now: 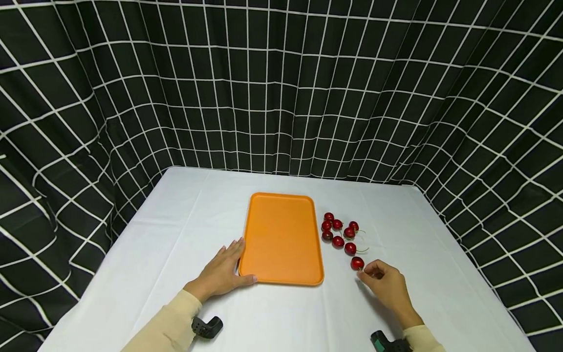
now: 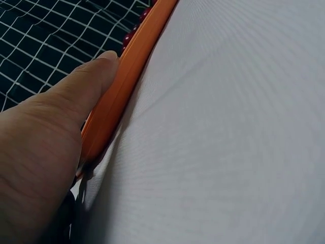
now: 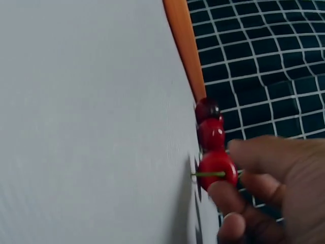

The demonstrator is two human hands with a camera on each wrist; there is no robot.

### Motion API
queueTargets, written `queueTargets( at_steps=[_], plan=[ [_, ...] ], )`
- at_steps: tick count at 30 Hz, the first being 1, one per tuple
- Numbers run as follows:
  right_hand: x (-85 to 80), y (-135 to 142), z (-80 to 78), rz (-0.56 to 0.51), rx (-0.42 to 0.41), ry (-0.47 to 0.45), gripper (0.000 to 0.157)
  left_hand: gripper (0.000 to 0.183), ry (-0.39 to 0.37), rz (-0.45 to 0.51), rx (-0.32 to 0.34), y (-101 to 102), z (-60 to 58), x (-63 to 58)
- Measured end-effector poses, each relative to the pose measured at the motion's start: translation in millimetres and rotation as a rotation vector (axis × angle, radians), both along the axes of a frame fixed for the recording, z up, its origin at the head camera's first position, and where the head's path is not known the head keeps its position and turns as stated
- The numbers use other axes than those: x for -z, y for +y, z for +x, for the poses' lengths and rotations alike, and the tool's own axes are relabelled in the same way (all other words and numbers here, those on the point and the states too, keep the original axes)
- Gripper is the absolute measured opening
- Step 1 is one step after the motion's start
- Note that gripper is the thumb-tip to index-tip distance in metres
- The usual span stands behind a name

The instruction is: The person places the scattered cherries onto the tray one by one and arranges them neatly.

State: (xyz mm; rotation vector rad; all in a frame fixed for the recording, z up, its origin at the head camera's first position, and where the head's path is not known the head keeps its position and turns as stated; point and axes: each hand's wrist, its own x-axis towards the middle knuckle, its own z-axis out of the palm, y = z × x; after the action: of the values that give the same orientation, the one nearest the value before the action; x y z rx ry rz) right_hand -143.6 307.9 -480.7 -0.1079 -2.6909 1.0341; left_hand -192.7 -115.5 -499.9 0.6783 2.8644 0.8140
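My left hand (image 1: 223, 275) rests at the near left corner of an orange tray (image 1: 281, 239), its fingers spread along the left side and the thumb on the near rim. In the left wrist view the thumb (image 2: 76, 91) lies against the tray's edge. My right hand (image 1: 387, 283) is right of the tray, thumb and fingers bent close beside the nearest red cherry (image 1: 357, 263). The right wrist view has the fingertips at that cherry (image 3: 217, 170), whose green stem faces the camera. Whether they pinch it or its stem cannot be made out.
Several more cherries (image 1: 337, 242), some with stems, lie grouped along the tray's right side. A white cloth (image 1: 198, 210) covers the table. Black curtains with a white grid (image 1: 272, 88) hang behind and at both sides. A dark device (image 1: 207, 327) is on each wrist.
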Motion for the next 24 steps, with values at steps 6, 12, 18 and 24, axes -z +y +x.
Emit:
queueTargets(
  at_steps=[6,12,18,24],
  plan=[
    [8.6,-2.6,-4.0,0.058,0.028,-0.003,0.011,0.11,0.011,0.003,0.001,0.2,-0.4,0.7],
    [4.6,-0.9,-4.2,0.071,0.132,-0.03,0.007,0.111,0.012,0.005,0.0,-0.1,-0.1,4.1],
    [-2.2,7.1,-8.2,0.104,0.155,-0.053,0.009,0.111,0.019,0.003,-0.005,-0.3,-0.1,4.8],
    [-27.3,5.7,-29.7,0.083,0.109,0.049,0.012,0.113,0.015,0.002,-0.006,-0.8,-0.8,4.1]
  ],
)
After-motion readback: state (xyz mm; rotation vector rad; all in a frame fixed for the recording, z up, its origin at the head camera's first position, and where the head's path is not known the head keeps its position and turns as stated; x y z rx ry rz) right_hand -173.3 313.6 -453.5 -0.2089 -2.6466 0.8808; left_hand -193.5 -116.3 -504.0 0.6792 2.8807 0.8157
